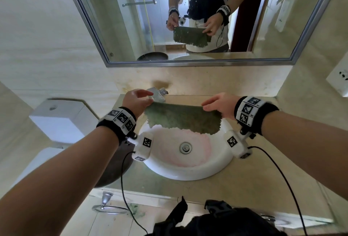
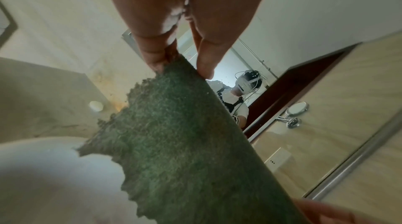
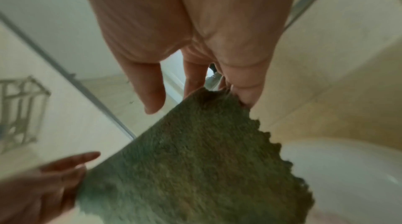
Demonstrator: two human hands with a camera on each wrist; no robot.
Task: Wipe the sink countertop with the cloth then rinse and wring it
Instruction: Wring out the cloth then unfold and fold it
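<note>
Cloth: green, held spread out flat by its 2 top corners, hanging over the back part of the sink, just in front of the tap. Lower zigzag edge hangs free; whether it is wet cannot be told.
Left hand: top left corner of cloth is pinched betw. thumb and 1 finger; other fingers are kept straight, off the cloth.
Right hand: top right corner is pinched the same way, thumb vs. fingers; the rest of the fingers are loose and hold nothing.
Counter: beige stone around the sink; no water or dirt can be made out on it.
Step (judged): cloth is opened up over the basin, prob. the rinse part; no running water is seen at the tap.
Next move (judged): 1 hand must be freed for the tap, so the cloth should be gathered in the other hand first, then kept under the spout, then twisted w/ both hands over the sink.
</note>
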